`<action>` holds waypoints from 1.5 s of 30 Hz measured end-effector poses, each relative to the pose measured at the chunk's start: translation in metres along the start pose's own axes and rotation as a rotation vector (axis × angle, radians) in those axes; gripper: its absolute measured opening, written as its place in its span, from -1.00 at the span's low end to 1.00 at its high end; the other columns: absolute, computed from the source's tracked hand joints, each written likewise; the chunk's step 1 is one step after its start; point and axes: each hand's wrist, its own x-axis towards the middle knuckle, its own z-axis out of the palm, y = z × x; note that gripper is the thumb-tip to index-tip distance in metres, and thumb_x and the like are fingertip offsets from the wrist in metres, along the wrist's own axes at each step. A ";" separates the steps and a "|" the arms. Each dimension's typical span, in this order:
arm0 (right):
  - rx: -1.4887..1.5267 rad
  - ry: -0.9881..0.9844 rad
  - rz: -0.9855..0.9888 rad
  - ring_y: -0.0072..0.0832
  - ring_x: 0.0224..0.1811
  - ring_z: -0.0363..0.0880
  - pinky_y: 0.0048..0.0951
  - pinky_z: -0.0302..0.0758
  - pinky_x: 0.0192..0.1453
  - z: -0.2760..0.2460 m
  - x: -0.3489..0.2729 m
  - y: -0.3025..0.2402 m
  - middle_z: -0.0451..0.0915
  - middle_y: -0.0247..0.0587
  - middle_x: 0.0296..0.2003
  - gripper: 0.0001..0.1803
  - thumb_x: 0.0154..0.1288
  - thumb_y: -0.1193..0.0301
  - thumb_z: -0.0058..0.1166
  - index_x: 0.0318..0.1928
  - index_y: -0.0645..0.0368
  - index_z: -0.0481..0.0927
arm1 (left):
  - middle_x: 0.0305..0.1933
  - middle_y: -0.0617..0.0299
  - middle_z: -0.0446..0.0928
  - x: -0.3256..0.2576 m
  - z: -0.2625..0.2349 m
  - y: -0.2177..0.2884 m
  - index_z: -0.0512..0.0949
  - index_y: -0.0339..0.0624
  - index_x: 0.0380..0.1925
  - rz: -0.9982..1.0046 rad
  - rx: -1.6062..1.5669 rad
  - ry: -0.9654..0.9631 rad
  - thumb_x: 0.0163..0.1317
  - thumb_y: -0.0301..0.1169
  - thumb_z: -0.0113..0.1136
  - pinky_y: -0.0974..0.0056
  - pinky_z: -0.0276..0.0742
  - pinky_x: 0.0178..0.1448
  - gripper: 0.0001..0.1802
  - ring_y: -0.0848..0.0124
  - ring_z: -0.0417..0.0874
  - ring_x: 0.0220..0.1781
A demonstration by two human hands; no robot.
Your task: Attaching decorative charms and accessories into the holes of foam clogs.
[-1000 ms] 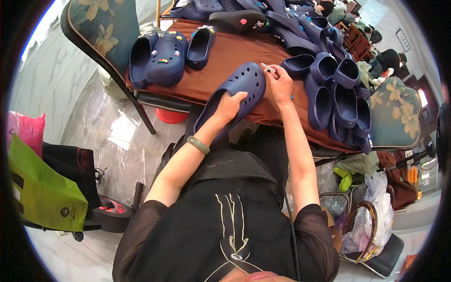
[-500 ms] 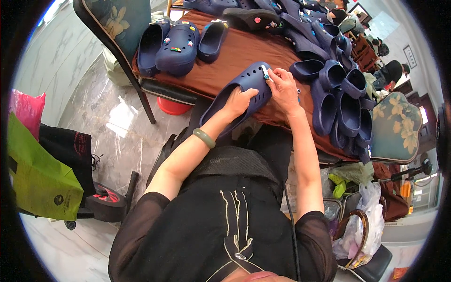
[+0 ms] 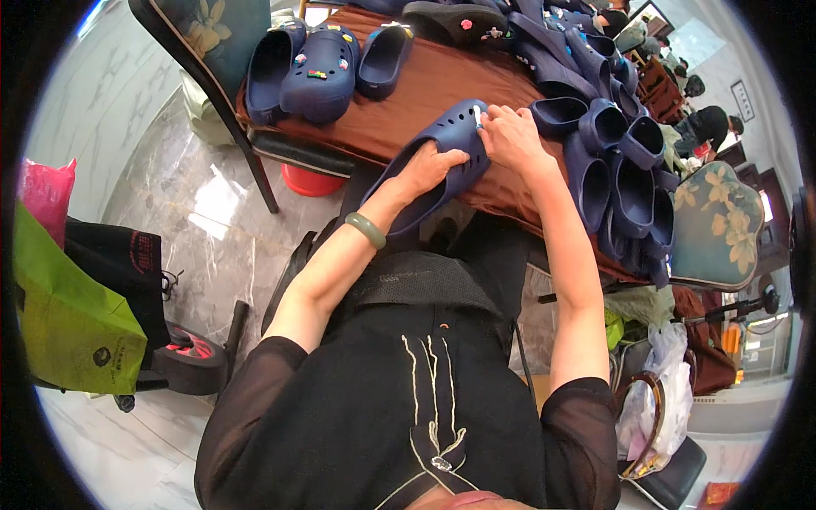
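A navy foam clog [image 3: 459, 134] with round holes is tilted over the near edge of the table, its toe pointing away to the right. My left hand [image 3: 427, 167] grips it, fingers inside the opening and thumb on the upper. At the toe, the fingers of my right hand [image 3: 510, 136] are bent and pressed against a small white and blue shoe charm [image 3: 478, 116]. How far the charm sits in a hole is hidden by those fingers. Left of this clog stand several navy clogs [image 3: 319, 85], with colourful charms on some of them.
A brown cloth [image 3: 374, 123] covers the table. Many navy clogs [image 3: 629, 191] are heaped at its right and far side. Floral-backed chairs [image 3: 718, 225] stand at both ends; a red basin [image 3: 310, 180] is underneath. Bags [image 3: 76, 314] hang at the left.
My right hand has turned, its back now more toward me, with the fingers still at the charm. My left hand keeps hold of the clog, which has shifted slightly. The view has moved a little.
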 end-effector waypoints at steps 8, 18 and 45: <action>0.416 -0.060 0.114 -0.27 -0.28 0.55 -0.31 0.40 -0.17 0.003 0.001 0.020 0.53 -0.19 -0.35 -0.68 0.27 0.17 0.01 -0.33 0.18 0.64 | -0.24 0.25 0.53 0.004 0.000 0.007 0.50 -0.33 -0.16 -0.106 -0.077 -0.020 0.14 -0.36 0.12 0.36 0.47 -0.13 -0.69 0.48 0.53 -0.23; 0.856 0.146 0.910 -0.31 -0.32 0.65 -0.34 0.48 -0.19 0.141 -0.081 0.126 0.67 -0.14 -0.38 -0.68 0.17 0.16 0.09 -0.29 0.14 0.70 | -0.28 0.24 0.58 0.010 0.004 0.011 0.54 -0.31 -0.21 -0.180 -0.249 0.067 0.09 -0.42 0.16 0.38 0.51 -0.20 -0.73 0.47 0.59 -0.29; 1.597 0.479 0.682 -0.69 -0.27 0.54 -0.64 0.46 -0.13 0.054 -0.072 -0.034 0.62 -0.38 -0.28 -0.82 0.20 0.51 0.16 -0.17 0.28 0.59 | -0.17 0.22 0.56 0.004 0.004 0.003 0.48 -0.32 -0.08 -0.107 -0.366 0.026 0.18 -0.41 0.10 0.39 0.54 -0.12 -0.68 0.48 0.60 -0.21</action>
